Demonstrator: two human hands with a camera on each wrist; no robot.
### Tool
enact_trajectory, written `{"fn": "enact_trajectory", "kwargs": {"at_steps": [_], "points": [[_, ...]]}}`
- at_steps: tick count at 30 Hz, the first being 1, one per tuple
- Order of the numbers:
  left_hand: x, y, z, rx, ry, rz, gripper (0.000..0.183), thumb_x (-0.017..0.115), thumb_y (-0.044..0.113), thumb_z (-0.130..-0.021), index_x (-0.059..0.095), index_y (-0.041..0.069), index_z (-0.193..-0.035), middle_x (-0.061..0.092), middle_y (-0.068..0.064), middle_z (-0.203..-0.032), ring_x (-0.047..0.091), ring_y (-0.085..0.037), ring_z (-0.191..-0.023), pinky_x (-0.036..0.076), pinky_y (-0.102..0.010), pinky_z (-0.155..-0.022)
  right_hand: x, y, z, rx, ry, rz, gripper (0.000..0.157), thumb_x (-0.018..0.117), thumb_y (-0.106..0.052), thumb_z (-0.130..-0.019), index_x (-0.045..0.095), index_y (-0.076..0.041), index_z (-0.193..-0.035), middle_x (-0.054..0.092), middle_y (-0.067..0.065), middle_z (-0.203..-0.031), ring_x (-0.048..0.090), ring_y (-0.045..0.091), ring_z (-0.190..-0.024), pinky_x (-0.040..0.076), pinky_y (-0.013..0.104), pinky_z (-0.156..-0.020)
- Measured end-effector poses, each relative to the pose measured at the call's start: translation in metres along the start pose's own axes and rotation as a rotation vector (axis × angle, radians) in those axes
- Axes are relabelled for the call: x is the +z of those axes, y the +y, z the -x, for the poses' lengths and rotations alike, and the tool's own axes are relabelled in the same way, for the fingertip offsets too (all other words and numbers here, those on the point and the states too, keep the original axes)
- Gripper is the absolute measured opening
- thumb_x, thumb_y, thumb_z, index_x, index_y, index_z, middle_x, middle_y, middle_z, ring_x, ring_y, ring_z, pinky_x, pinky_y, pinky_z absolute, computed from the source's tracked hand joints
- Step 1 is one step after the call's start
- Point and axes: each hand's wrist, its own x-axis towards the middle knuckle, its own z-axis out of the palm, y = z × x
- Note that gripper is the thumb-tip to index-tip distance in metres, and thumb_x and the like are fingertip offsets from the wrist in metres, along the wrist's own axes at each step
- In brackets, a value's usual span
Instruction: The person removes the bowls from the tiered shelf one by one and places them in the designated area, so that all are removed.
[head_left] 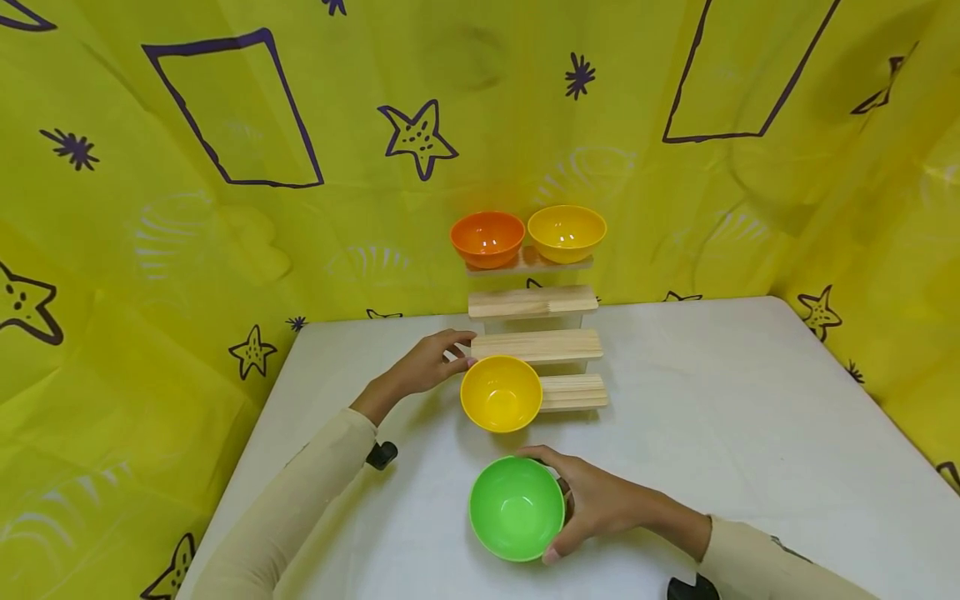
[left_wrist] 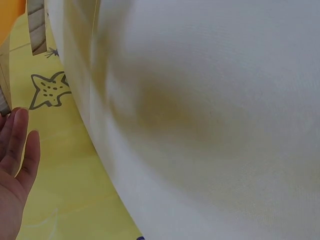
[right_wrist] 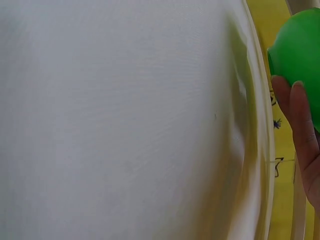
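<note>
My right hand point(head_left: 603, 500) holds a green bowl point(head_left: 517, 508) by its right side, with the thumb at the near rim and fingers along the far side. In the right wrist view, the fingers lie against the outside of the green bowl point(right_wrist: 300, 55). My left hand point(head_left: 427, 362) reaches to the left end of a stepped wooden rack point(head_left: 536, 346). Its fingertips are right at a plank's end, and the thumb tip is close to the rim of a yellow bowl point(head_left: 501, 394) on the lowest step. Straight fingers of the left hand point(left_wrist: 17, 165) show in the left wrist view.
On the rack's top step stand an orange bowl point(head_left: 487, 240) and another yellow bowl point(head_left: 567, 234), side by side. Behind the white table point(head_left: 712, 433) hangs a yellow patterned cloth point(head_left: 495, 75), which also runs along both sides.
</note>
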Motion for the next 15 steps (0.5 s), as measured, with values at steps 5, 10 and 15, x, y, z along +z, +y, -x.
{"fn": "enact_trajectory", "kwargs": {"at_steps": [5, 10, 15], "points": [[0.001, 0.000, -0.001, 0.002, 0.005, 0.007, 0.051, 0.062, 0.023, -0.101, 0.049, 0.003, -0.146, 0.060, -0.016, -0.135, 0.065, -0.029, -0.114, 0.056, -0.041, -0.096, 0.005, -0.003, -0.009, 0.023, -0.012, 0.029, 0.103, 0.094, -0.025, -0.069, 0.033, -0.026, -0.152, 0.052, 0.001, -0.140, 0.060, 0.018, -0.110, 0.059, 0.031, -0.082], [0.001, -0.002, -0.002, 0.006, 0.007, 0.002, 0.051, 0.062, 0.023, -0.102, 0.049, 0.003, -0.146, 0.059, -0.017, -0.136, 0.065, -0.029, -0.115, 0.056, -0.042, -0.096, 0.011, -0.004, -0.019, 0.006, -0.017, 0.081, 0.104, 0.094, -0.030, -0.068, 0.033, -0.022, -0.152, 0.053, -0.006, -0.140, 0.056, 0.013, -0.119, 0.052, 0.028, -0.093], [-0.001, -0.001, -0.002, 0.003, 0.009, -0.003, 0.050, 0.062, 0.022, -0.102, 0.049, 0.003, -0.146, 0.059, -0.017, -0.136, 0.065, -0.029, -0.115, 0.055, -0.042, -0.097, 0.019, -0.006, -0.032, -0.009, -0.019, 0.097, 0.104, 0.095, -0.032, -0.067, 0.035, -0.022, -0.152, 0.054, -0.008, -0.139, 0.054, 0.010, -0.121, 0.050, 0.027, -0.096]]}}
